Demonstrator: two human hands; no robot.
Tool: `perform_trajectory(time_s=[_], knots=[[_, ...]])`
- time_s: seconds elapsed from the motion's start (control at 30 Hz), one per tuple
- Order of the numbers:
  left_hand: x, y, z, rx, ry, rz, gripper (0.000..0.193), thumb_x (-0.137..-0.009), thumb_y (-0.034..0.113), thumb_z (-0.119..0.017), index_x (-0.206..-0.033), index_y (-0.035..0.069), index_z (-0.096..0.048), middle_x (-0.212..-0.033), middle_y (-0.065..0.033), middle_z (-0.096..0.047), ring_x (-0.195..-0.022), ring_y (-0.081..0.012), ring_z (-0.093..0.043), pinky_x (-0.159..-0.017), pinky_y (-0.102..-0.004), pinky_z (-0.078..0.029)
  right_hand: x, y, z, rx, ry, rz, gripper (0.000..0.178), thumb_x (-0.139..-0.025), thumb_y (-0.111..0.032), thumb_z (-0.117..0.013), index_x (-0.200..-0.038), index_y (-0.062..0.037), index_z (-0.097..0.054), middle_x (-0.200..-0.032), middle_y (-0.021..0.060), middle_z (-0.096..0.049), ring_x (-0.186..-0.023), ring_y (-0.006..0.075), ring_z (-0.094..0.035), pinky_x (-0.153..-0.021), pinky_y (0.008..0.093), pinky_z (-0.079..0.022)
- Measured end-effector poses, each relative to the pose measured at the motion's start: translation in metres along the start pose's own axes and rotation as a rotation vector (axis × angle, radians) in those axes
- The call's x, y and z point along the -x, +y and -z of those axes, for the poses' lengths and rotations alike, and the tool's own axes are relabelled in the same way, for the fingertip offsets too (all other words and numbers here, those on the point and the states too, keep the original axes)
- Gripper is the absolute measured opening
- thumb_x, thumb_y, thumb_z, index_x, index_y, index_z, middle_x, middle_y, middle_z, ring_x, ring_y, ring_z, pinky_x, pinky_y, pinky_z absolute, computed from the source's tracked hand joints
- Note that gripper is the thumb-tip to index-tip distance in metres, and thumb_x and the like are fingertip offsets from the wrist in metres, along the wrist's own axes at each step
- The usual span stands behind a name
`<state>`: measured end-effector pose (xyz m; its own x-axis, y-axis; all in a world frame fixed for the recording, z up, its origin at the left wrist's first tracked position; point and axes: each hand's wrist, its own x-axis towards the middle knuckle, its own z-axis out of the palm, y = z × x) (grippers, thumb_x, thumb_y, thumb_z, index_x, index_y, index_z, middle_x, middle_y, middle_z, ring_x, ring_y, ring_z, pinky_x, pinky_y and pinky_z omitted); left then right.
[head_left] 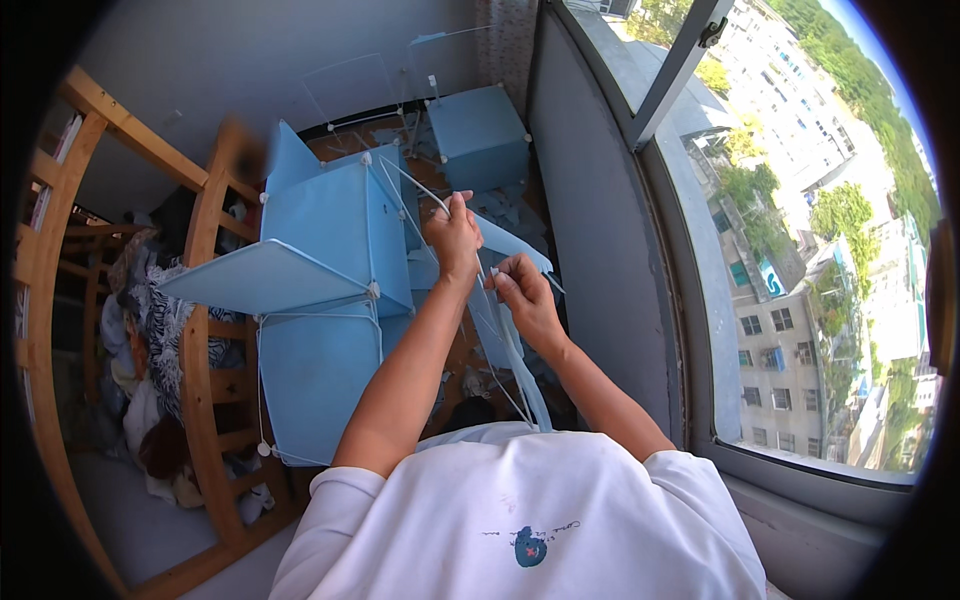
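My left hand [455,240] is closed around a thin white wire frame [420,185], which slants from the upper left down toward my body. Just to its right and nearer me, my right hand [527,302] makes a pinch beside the frame. Something small and pale shows at those fingertips, too small to name. A narrow light-blue strip [527,375] runs from below the hands down to my shirt. Beyond my hands lies a light-blue panel [508,240], partly hidden by them.
Left of my arms stands a light-blue cube shelf [325,212] with white connectors and an outswung panel door [275,268]. Another blue cube [480,135] sits in the far corner, among scraps on the floor. A wooden bed frame [205,230] is at left, a window [665,95] at right.
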<state>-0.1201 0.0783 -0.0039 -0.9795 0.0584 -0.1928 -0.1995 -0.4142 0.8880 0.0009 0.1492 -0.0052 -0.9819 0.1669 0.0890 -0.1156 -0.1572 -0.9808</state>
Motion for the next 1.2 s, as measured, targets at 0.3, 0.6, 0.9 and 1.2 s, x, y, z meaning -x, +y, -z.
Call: perform_trajectory(time_s=[0.3, 0.6, 0.9, 1.2], knots=[[-0.014, 0.003, 0.001, -0.011, -0.019, -0.019, 0.027, -0.096, 0.024, -0.042, -0.097, 0.002, -0.057, -0.055, 0.0032, -0.038, -0.039, -0.0046, -0.031, -0.035, -0.022, -0.028, 0.034, -0.002, 0.005, -0.137, -0.049, -0.145, 0.012, -0.095, -0.017, -0.044, -0.089, -0.0068, -0.045, -0.08, 0.0022, -0.053, -0.073, 0.0088, -0.048, -0.067, 0.0227, -0.04], [0.031, -0.021, -0.002, 0.032, -0.148, 0.241, 0.03, -0.098, 0.027, -0.037, -0.117, 0.009, -0.052, -0.06, 0.0009, -0.046, -0.041, -0.0062, -0.034, -0.037, -0.0219, -0.03, -0.007, 0.017, 0.012, -0.376, 0.222, -0.088, 0.013, -0.095, -0.019, -0.046, -0.09, -0.0077, -0.046, -0.082, 0.002, -0.055, -0.076, 0.0086, -0.052, -0.065, 0.0225, -0.042], [0.017, -0.025, 0.005, 0.024, -0.068, 0.13, 0.024, -0.097, 0.022, -0.039, -0.103, 0.005, -0.055, -0.053, 0.0043, -0.032, -0.04, -0.0051, -0.028, -0.036, -0.0214, -0.022, -0.007, 0.011, -0.006, -0.417, 0.211, -0.189, 0.011, -0.094, -0.017, -0.045, -0.087, -0.0084, -0.045, -0.078, 0.0008, -0.051, -0.071, 0.009, -0.05, -0.062, 0.0224, -0.039], [-0.028, 0.001, 0.012, 0.035, 0.048, 0.052, 0.025, -0.097, 0.022, -0.038, -0.099, 0.004, -0.056, -0.052, 0.0042, -0.029, -0.04, -0.0057, -0.026, -0.037, -0.0227, -0.022, 0.045, -0.034, 0.009, -0.124, -0.054, -0.221, 0.013, -0.094, -0.014, -0.046, -0.084, -0.0063, -0.044, -0.067, 0.0018, -0.047, -0.061, 0.009, -0.041, -0.06, 0.023, -0.038]])
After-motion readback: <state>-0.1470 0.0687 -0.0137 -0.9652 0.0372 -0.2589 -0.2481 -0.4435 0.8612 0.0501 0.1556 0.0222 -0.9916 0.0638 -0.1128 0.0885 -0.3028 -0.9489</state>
